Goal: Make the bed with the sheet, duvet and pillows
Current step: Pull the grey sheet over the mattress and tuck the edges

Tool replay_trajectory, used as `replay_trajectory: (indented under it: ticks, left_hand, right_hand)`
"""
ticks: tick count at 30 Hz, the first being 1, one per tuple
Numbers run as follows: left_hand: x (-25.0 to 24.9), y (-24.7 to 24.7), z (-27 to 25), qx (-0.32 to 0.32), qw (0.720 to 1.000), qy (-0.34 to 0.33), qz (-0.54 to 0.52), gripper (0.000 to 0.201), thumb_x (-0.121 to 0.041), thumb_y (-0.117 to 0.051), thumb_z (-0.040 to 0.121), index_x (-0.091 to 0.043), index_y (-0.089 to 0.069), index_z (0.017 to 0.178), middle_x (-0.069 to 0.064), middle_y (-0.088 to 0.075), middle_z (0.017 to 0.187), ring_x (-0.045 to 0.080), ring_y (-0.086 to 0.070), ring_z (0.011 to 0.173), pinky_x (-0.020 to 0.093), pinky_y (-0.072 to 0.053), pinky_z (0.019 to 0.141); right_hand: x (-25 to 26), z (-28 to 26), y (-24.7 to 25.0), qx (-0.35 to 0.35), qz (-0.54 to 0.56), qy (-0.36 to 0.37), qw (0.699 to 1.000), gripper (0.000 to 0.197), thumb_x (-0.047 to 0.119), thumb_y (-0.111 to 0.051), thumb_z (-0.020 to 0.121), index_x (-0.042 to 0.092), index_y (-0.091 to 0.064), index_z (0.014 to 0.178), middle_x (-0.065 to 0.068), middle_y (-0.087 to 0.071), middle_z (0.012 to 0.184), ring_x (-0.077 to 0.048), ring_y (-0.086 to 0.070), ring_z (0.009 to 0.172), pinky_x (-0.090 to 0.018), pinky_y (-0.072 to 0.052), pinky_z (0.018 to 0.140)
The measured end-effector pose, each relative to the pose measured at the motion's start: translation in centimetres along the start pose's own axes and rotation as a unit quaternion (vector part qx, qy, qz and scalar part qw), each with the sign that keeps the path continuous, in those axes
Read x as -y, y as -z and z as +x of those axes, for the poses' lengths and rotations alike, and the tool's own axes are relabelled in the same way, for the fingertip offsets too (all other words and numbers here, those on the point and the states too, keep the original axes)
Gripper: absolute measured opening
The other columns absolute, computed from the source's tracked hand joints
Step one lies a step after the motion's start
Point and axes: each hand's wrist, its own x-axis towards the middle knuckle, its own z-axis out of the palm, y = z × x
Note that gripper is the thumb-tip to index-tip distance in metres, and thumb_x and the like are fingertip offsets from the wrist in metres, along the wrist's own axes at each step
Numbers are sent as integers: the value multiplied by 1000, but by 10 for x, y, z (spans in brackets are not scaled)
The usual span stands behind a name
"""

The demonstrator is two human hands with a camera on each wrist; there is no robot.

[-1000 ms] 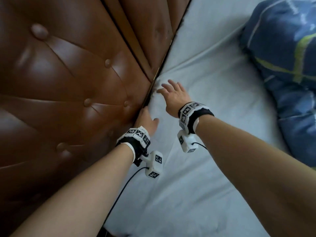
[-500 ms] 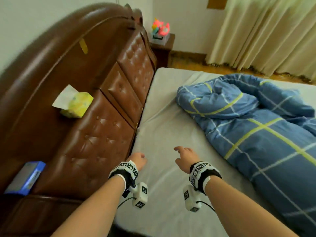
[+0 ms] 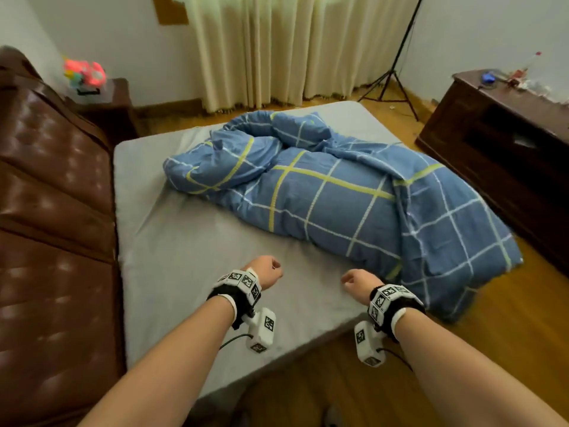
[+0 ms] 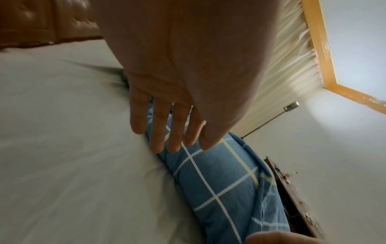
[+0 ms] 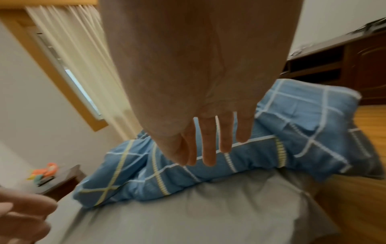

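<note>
A grey sheet (image 3: 184, 241) covers the mattress with a few creases. A blue duvet (image 3: 338, 192) with white and yellow checks lies crumpled across the far and right part of the bed, one corner hanging over the right edge. No pillow is in view. My left hand (image 3: 264, 271) hovers over the sheet near the bed's near edge and holds nothing. My right hand (image 3: 354, 280) hovers beside it, close to the duvet's near edge, also holding nothing. In both wrist views the fingers (image 4: 167, 132) (image 5: 208, 145) hang straight and relaxed above the bedding.
A brown tufted leather headboard (image 3: 52, 195) runs along the left. Behind it stands a nightstand (image 3: 117, 100) with a colourful toy (image 3: 84, 73). Cream curtains (image 3: 277, 47) and a tripod (image 3: 394, 75) are at the back, a dark wooden cabinet (image 3: 508, 134) at the right, on wooden floor (image 3: 508, 349).
Both hands have pulled back from the gap between headboard and mattress to the sheet's near edge. The view has swung up and right to take in the whole bed.
</note>
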Motion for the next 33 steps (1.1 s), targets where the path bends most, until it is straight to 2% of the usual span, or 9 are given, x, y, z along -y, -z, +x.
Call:
replay_trajectory:
  ticks: [4,7,9,13,19,22,24,29,33]
  left_hand:
    - [-30,-44,1,-8,999,35,2,30,-31,-60,89,-19,-66,115,4,-68,118,25,-62,109,34,-47,99]
    - [-21,-70,-15,-39,995,87,-9,33,-31,-58,90,-18,-64,119,4,-66,122,25,-60,113,33,-45,101]
    - [-2,-89,-39,-39,990,134,-20,36,-32,-57,91,-17,-63,123,4,-64,126,25,-58,116,33,-44,102]
    - [60,-115,-103,-85,964,244,-59,31,-29,-56,92,-15,-66,118,7,-67,122,28,-61,112,33,-47,97]
    - [171,-137,-197,-114,910,389,-90,30,-25,-48,96,-12,-64,117,11,-63,123,32,-58,114,33,-45,94]
    - [227,-153,-223,-122,886,426,-139,38,-28,-52,94,-13,-57,129,11,-59,131,31,-55,119,35,-44,99]
    - [262,-164,-231,-114,876,440,-161,46,-30,-53,93,-13,-50,135,11,-54,136,31,-52,123,36,-43,101]
    - [359,-191,-223,-110,848,470,-220,52,-28,-54,92,-11,-43,139,14,-47,139,35,-52,121,40,-45,99]
    - [440,-228,-191,-113,828,468,-288,58,-25,-53,91,-15,-32,144,11,-58,128,34,-59,112,41,-48,95]
  right_hand:
    - [-54,0,1,11,-4,10,1000,26,24,-55,92,22,-69,114,-2,-69,118,-24,-63,110,-33,-50,96]
    - [-69,11,-14,41,-18,61,997,28,25,-55,92,26,-69,116,-1,-69,120,-24,-63,111,-34,-50,98]
    - [-66,14,-34,74,-39,93,992,29,23,-54,93,24,-68,119,-1,-68,122,-24,-62,113,-34,-49,99]
    - [-31,8,-83,140,-68,151,976,31,16,-54,96,18,-66,124,-5,-67,124,-25,-61,115,-31,-48,98]
    - [57,-26,-169,209,-137,249,936,33,18,-53,95,20,-63,127,-3,-64,129,-25,-59,120,-33,-46,101]
    - [99,-42,-214,232,-166,276,918,34,17,-52,95,19,-63,127,-3,-62,131,-25,-57,121,-33,-45,102]
    - [118,-48,-246,238,-182,277,913,34,17,-50,95,20,-63,126,-4,-62,130,-25,-58,119,-34,-47,102]
    - [151,-46,-339,245,-227,254,907,32,21,-48,96,19,-63,125,-6,-64,127,-27,-61,114,-34,-50,96]
    - [162,-27,-434,265,-261,236,898,36,22,-48,96,15,-59,129,-10,-64,127,-30,-62,114,-38,-51,97]
